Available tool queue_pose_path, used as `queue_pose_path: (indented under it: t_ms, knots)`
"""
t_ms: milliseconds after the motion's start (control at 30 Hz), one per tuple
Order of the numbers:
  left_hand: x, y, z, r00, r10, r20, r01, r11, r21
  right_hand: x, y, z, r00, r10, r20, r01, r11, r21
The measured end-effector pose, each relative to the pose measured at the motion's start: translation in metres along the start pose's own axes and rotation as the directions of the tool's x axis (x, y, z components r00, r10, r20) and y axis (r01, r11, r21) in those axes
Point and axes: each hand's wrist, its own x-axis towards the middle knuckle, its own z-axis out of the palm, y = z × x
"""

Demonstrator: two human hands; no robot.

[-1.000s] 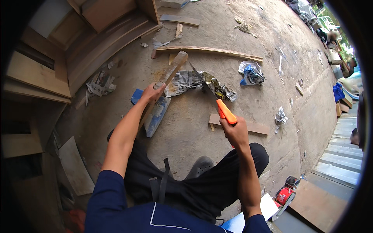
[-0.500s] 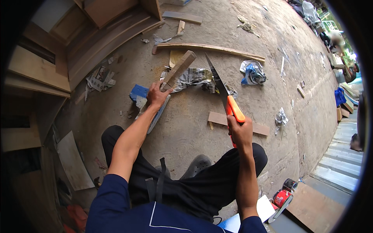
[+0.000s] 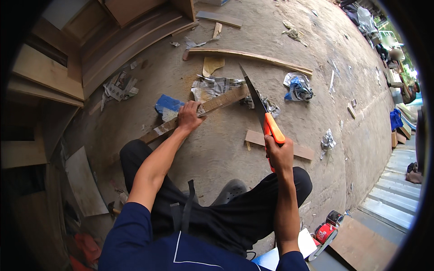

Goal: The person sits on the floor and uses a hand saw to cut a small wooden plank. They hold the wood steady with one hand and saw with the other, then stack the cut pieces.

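Observation:
My left hand (image 3: pixel 190 116) is closed over the middle of a long wooden strip (image 3: pixel 224 99). The strip slants from beside my left knee up toward the saw, its far end just left of the blade. A blue block (image 3: pixel 168 107) sits right behind the strip, next to my left fingers. In my right hand (image 3: pixel 279 152) is a hand saw (image 3: pixel 274 128) with an orange handle, its dark tapered blade pointing away from me. Blade and strip appear apart. Crumpled printed paper (image 3: pixel 212 87) lies behind the strip.
A thin board (image 3: pixel 300 151) lies right of the saw. Farther off is a long wooden slat (image 3: pixel 253 55). Wooden cabinets (image 3: pixel 131 43) stand at the left. Crumpled blue-and-white paper (image 3: pixel 298 88) lies at right, and tape rolls (image 3: pixel 325 231) are by my right elbow.
The wooden strip has turned from pointing steeply away to a flatter slant, its far end moving right and nearer. My left hand shifted slightly right and down. The saw stays nearly still.

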Motion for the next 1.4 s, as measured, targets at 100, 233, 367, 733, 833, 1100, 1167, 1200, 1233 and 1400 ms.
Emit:
queue_pose_path:
  t_ms: [100, 233, 367, 733, 833, 1100, 1167, 1200, 1233, 1400]
  knots:
    - [-0.002, -0.002, -0.006, 0.999, -0.010, 0.046, 0.013, 0.998, -0.066, -0.002, -0.004, 0.003, 1.000, 0.008, 0.008, -0.008, 1.000, -0.016]
    - [0.001, 0.003, -0.015, 0.978, -0.126, 0.164, 0.144, 0.984, -0.103, 0.001, 0.004, 0.009, 0.999, -0.046, 0.018, 0.046, 0.999, 0.004]
    - [0.013, 0.005, -0.014, 0.923, -0.274, 0.271, 0.340, 0.911, -0.234, 0.003, 0.008, 0.016, 0.996, -0.088, 0.026, 0.088, 0.996, -0.005]
    - [0.021, -0.013, 0.004, 0.854, -0.481, 0.202, 0.520, 0.757, -0.396, 0.014, 0.017, 0.041, 0.942, -0.324, 0.090, 0.334, 0.934, -0.126]
    - [0.020, -0.017, -0.003, 0.835, -0.491, 0.246, 0.550, 0.742, -0.383, 0.011, 0.017, 0.047, 0.939, -0.316, 0.133, 0.334, 0.931, -0.148]
    - [0.010, -0.013, -0.011, 0.958, -0.197, 0.206, 0.240, 0.949, -0.206, 0.004, 0.010, 0.075, 0.947, -0.257, 0.193, 0.293, 0.938, -0.186]
    - [0.014, -0.013, -0.015, 0.934, -0.235, 0.269, 0.302, 0.922, -0.241, 0.005, 0.011, 0.081, 0.962, -0.194, 0.192, 0.224, 0.964, -0.145]
    - [0.016, -0.011, -0.017, 0.919, -0.251, 0.303, 0.333, 0.907, -0.260, 0.004, 0.013, 0.083, 0.969, -0.159, 0.191, 0.186, 0.974, -0.128]
    - [0.016, -0.009, -0.019, 0.915, -0.251, 0.315, 0.334, 0.910, -0.247, 0.002, 0.016, 0.085, 0.975, -0.127, 0.184, 0.150, 0.982, -0.115]
    - [0.014, -0.019, -0.005, 0.902, -0.356, 0.245, 0.423, 0.842, -0.334, -0.011, 0.035, 0.107, 0.980, -0.104, 0.169, 0.117, 0.991, -0.069]
